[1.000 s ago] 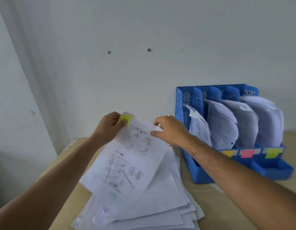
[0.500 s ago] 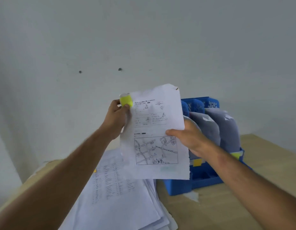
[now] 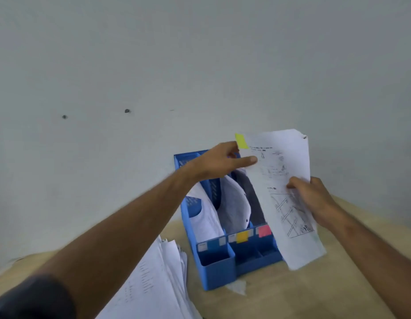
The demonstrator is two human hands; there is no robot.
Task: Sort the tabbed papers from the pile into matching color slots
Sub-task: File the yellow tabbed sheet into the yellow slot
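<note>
- The white printed sheet with a yellow-green sticky tab (image 3: 283,194) is up in the air over the right end of the blue plastic four-slot file rack (image 3: 219,268), clear of the table and hiding the slot furthest right.
- Left hand (image 3: 219,163) is at the sheet's top left corner, just below the tab (image 3: 241,141); thumb lies along the front, and the other fingers look tucked behind, so I judge it a light pinch.
- Right hand (image 3: 315,199) grips the right edge halfway down, fingers curled round onto the printed face.
- Labels on the rack front: a blue one (image 3: 212,245), an orange-yellow one (image 3: 242,237), a pink one (image 3: 264,230); the fourth is behind the sheet.
- Risk one: the orange-yellow label sits close in hue to this tab, so the sheet could drop into the wrong slot if the hidden label is the true match.
- Risk two: the filed papers (image 3: 232,203) curl forward over the slot mouths; a limp leading edge could catch on them, buckle or slide in beside.
- Risk three: the sheet hangs tilted, so a corner may snag a divider.
- Risk four: the loose pile of white papers (image 3: 154,279) lies near the table edge under the left forearm; a brush could fan it out.
</note>
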